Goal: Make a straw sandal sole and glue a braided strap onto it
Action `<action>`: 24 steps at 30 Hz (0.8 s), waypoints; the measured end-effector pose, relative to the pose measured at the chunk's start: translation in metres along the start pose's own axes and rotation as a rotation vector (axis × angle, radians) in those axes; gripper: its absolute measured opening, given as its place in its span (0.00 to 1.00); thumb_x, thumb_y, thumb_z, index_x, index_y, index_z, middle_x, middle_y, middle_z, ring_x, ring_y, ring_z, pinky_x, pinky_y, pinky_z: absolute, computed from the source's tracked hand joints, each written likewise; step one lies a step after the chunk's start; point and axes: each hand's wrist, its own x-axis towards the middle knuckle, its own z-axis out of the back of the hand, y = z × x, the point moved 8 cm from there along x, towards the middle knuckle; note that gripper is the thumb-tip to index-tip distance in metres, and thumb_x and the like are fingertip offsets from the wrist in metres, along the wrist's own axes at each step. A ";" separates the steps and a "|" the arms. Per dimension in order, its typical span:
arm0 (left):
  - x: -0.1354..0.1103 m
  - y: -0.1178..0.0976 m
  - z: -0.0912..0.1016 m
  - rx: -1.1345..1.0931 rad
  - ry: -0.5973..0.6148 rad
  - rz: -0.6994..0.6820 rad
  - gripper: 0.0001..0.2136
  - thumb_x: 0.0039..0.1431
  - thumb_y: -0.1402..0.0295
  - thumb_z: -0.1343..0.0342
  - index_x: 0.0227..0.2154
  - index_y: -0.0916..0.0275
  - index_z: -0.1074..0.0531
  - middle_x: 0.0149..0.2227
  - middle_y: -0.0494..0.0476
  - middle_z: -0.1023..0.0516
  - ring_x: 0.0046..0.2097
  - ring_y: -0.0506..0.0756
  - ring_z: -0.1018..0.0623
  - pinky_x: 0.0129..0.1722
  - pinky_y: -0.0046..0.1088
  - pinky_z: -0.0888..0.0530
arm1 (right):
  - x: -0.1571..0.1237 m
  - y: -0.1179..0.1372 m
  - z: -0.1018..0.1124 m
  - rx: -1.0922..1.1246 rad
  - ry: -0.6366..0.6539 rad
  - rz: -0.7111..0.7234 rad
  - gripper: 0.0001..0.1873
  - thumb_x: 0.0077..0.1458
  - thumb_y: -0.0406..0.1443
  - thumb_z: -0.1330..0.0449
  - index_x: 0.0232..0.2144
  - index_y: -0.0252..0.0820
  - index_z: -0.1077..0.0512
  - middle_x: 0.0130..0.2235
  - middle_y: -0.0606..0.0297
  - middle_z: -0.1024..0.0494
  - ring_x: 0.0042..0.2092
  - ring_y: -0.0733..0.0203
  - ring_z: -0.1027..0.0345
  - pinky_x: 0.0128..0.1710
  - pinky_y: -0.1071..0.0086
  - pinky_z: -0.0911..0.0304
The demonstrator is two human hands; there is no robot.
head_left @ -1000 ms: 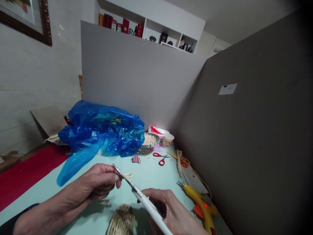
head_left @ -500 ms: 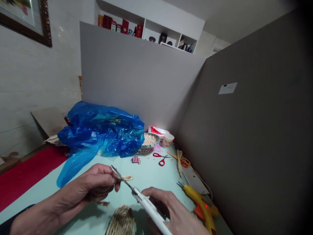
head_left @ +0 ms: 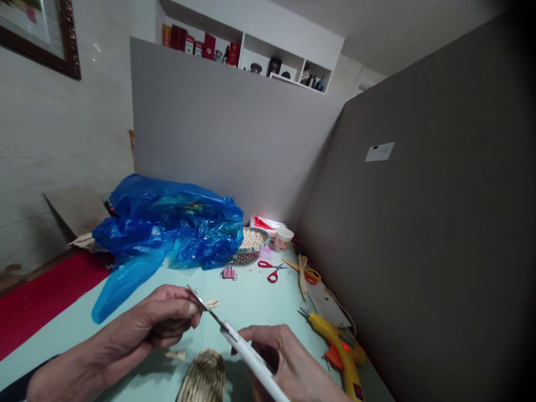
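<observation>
My left hand (head_left: pixel 171 315) is closed, pinching a pale strip of dried husk or straw (head_left: pixel 213 304) whose end sticks out past the fingertips. In my right hand (head_left: pixel 288 357) is a white-handled cutting tool (head_left: pixel 255 360); whether it is scissors or a knife I cannot tell. Its narrow metal blade (head_left: pixel 205 306) crosses the strip close to my left fingertips. Below the hands stands a woven straw piece (head_left: pixel 203 377) with a rounded top, cut off by the frame's lower edge. A small pale scrap (head_left: pixel 176 354) lies under my left hand.
At the back left a blue plastic bag (head_left: pixel 176 223) is heaped. Behind sit a round woven basket (head_left: pixel 254 240) and a paper cup (head_left: pixel 283 239). Red scissors (head_left: pixel 273 271), orange scissors (head_left: pixel 312 276) and a yellow glue gun (head_left: pixel 335 332) lie to the right, beside a grey partition (head_left: pixel 419 234).
The view has shifted slightly, so the background sits a little further left. The strip's visible end looks shorter and slightly turned; the blade is still across it.
</observation>
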 end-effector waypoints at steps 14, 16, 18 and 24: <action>0.010 0.022 0.003 0.022 0.038 0.067 0.04 0.45 0.68 0.35 0.24 0.61 0.24 0.20 0.45 0.38 0.22 0.46 0.50 0.21 0.24 0.48 | 0.008 -0.014 0.003 -0.143 -0.070 -0.059 0.16 0.35 0.29 0.39 0.32 0.39 0.22 0.19 0.76 0.37 0.23 0.69 0.50 0.21 0.76 0.54; 0.012 0.020 0.006 0.158 0.041 0.048 0.06 0.50 0.64 0.40 0.24 0.60 0.25 0.19 0.42 0.46 0.22 0.48 0.53 0.22 0.25 0.49 | 0.008 -0.019 0.004 -0.157 -0.081 -0.089 0.16 0.35 0.30 0.38 0.32 0.39 0.21 0.19 0.75 0.35 0.23 0.69 0.48 0.22 0.76 0.54; 0.014 0.016 0.007 0.317 0.058 0.028 0.08 0.52 0.62 0.44 0.24 0.59 0.26 0.19 0.42 0.50 0.23 0.49 0.53 0.23 0.27 0.50 | 0.006 -0.018 0.006 -0.234 -0.092 -0.104 0.16 0.37 0.30 0.38 0.33 0.39 0.20 0.20 0.74 0.33 0.24 0.68 0.47 0.23 0.76 0.52; 0.018 -0.011 0.021 0.781 0.054 -0.020 0.13 0.44 0.57 0.41 0.17 0.61 0.24 0.15 0.44 0.45 0.21 0.49 0.47 0.22 0.27 0.49 | -0.003 -0.012 0.030 -0.788 -0.186 -0.191 0.17 0.50 0.34 0.41 0.43 0.44 0.21 0.31 0.61 0.20 0.35 0.56 0.29 0.33 0.71 0.42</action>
